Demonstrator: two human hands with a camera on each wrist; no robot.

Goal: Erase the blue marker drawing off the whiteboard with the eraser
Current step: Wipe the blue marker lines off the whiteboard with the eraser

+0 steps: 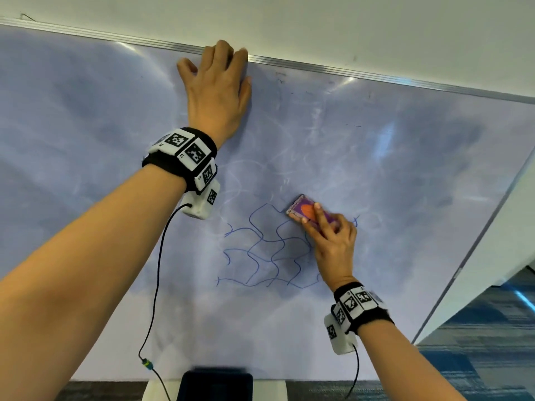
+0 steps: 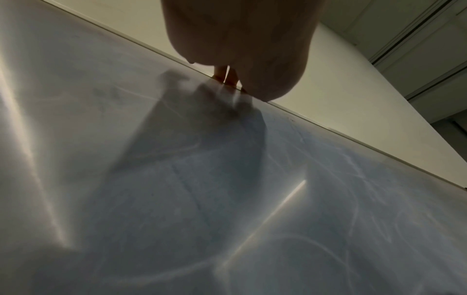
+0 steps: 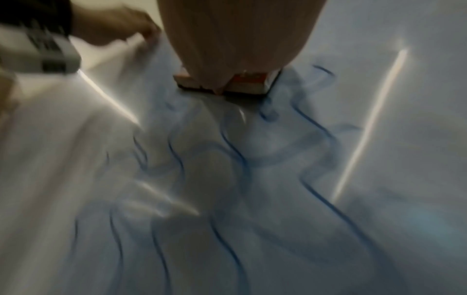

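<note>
A whiteboard (image 1: pixel 101 105) fills the head view, smeared with old marker haze. A blue drawing (image 1: pixel 260 250) of wavy crossing lines sits at its lower middle. My right hand (image 1: pixel 330 241) holds a small purple and orange eraser (image 1: pixel 304 209) flat against the board at the drawing's upper right corner. In the right wrist view the eraser (image 3: pixel 250 83) shows under my palm, with blurred blue lines (image 3: pixel 227 151) below it. My left hand (image 1: pixel 220 88) lies flat with spread fingers on the board by its top frame (image 1: pixel 347 72). The left wrist view shows only my palm (image 2: pixel 240 40) and its shadow.
A white wall (image 1: pixel 289 24) runs above the board. The board's right edge (image 1: pixel 492 224) slants down toward blue-grey carpet (image 1: pixel 477 357). A dark object (image 1: pixel 215 384) sits on a white surface below the board. Cables hang from both wrist cameras.
</note>
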